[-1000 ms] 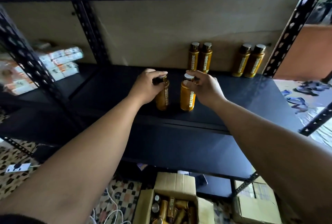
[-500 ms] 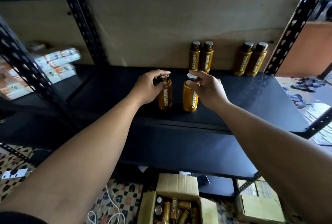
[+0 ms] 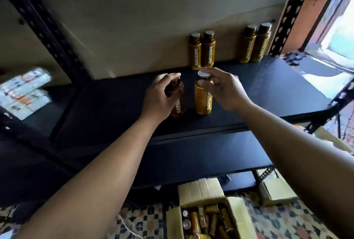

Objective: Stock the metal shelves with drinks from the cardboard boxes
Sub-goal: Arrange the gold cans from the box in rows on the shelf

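Where the hands meet: over the middle of the shelf [image 3: 268, 89], a flat, matt, dark board on punched metal posts.
Left hand [image 3: 159, 93]: curled round the neck and cap of the left bottle [image 3: 179, 107], gripping it. The cap is hidden under the fingers.
Left bottle: upright on the shelf, mid-depth. It is a glossy amber cylinder with white upright lettering.
Right hand [image 3: 224, 89]: fingertips arched over the cap of the right bottle [image 3: 203, 100] and thumb at its neck, a light pinch.
Right bottle: upright on the shelf, just beside the left bottle and apart from it by a thin gap. It has the same golden round body and a flat, pale, round cap.
Back pair [image 3: 201, 51]: two like bottles with dark caps, standing side by side and touching at the shelf's rear edge.
Corner pair [image 3: 255, 44]: two more bottles at the shelf's rear right, next to a post [image 3: 287, 12].
Backboard [image 3: 134, 28]: plain, dull tan sheet behind the shelf.
Box [image 3: 235, 212]: open corrugated cardboard with its flaps up, on the floor below the shelf's front. Golden bottles lie jumbled in it.
Second box [image 3: 277, 189]: cardboard, below the shelf's right end.
Packets [image 3: 24, 93]: blurred white wrapped packs stacked left of the shelf, past a post.
Floor [image 3: 277, 223]: patterned tiles below the shelf.
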